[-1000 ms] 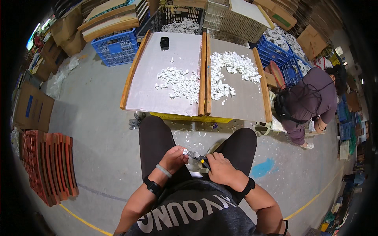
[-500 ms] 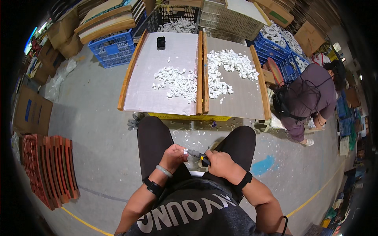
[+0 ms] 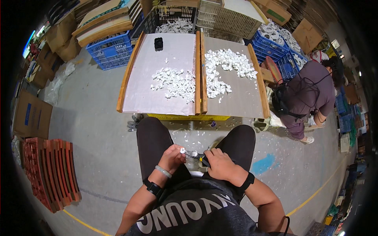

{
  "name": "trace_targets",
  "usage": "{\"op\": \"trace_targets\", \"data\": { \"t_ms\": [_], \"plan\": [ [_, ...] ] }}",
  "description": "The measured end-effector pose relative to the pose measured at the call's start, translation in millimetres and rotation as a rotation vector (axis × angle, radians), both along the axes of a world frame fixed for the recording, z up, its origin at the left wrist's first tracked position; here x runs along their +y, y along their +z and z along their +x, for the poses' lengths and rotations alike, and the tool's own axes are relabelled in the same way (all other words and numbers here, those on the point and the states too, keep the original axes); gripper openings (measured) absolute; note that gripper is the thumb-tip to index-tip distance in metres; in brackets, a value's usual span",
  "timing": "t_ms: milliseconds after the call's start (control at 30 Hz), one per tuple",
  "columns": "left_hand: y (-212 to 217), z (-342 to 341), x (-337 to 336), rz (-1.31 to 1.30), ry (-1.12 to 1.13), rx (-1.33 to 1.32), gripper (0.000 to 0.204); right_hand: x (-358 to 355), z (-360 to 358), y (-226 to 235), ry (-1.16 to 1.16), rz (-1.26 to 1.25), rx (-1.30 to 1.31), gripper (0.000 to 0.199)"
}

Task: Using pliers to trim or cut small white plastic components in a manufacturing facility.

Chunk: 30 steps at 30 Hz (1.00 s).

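I sit with my knees apart, hands together over my lap. My left hand (image 3: 172, 157) pinches a small white plastic piece (image 3: 182, 150) at its fingertips. My right hand (image 3: 219, 164) grips a small cutting tool with yellow-and-black handles (image 3: 201, 158), its metal tip reaching toward the white piece. In front of my knees lie two wood-rimmed trays: the left tray (image 3: 146, 90) bears a loose scatter of white pieces (image 3: 175, 83), the right tray (image 3: 240, 98) a bigger heap (image 3: 224, 67). A small black object (image 3: 158, 43) rests at the far end of the left tray.
A person in a purple top (image 3: 309, 96) crouches at the right beside blue crates (image 3: 275, 39) of white parts. More blue crates (image 3: 112, 51), cardboard boxes (image 3: 31, 116) and a red stack (image 3: 49, 169) stand to the left. White scraps litter the floor (image 3: 189, 135).
Both hands stay together at my lap, with only slight shifts; the tool tip remains at the white piece. The crouching person has barely moved.
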<state>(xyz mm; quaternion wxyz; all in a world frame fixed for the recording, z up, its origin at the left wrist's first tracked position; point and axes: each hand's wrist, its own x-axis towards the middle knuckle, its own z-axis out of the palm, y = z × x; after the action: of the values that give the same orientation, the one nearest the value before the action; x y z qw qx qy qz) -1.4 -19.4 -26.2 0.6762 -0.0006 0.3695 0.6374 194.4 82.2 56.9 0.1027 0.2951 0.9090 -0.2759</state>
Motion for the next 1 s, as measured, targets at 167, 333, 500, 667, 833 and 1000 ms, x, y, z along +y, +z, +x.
{"op": "trace_targets", "data": {
  "t_ms": [167, 333, 500, 667, 833, 1000],
  "plan": [
    [3, 2, 0, -0.007, 0.025, -0.003, 0.009, -4, -4, 5, 0.006, 0.105, -0.022, 0.051],
    [3, 3, 2, -0.028, 0.053, 0.010, 0.007, -5, -4, 3, -0.018, 0.148, -0.006, 0.050],
    [-2, 2, 2, -0.021, 0.053, 0.018, 0.006, -5, -6, 4, -0.006, 0.202, 0.015, 0.050],
    [-7, 2, 1, -0.003, 0.067, 0.022, 0.004, -8, -10, 0, 0.000, 0.290, 0.037, 0.043],
    [-11, 1, 0, -0.001, 0.037, 0.053, 0.004, -3, -6, -18, -0.009, 0.156, -0.004, 0.034],
    [-8, 0, 0, 0.018, 0.059, 0.001, 0.003, 1, -3, -6, -0.085, 0.054, 0.040, 0.026]
  ]
}}
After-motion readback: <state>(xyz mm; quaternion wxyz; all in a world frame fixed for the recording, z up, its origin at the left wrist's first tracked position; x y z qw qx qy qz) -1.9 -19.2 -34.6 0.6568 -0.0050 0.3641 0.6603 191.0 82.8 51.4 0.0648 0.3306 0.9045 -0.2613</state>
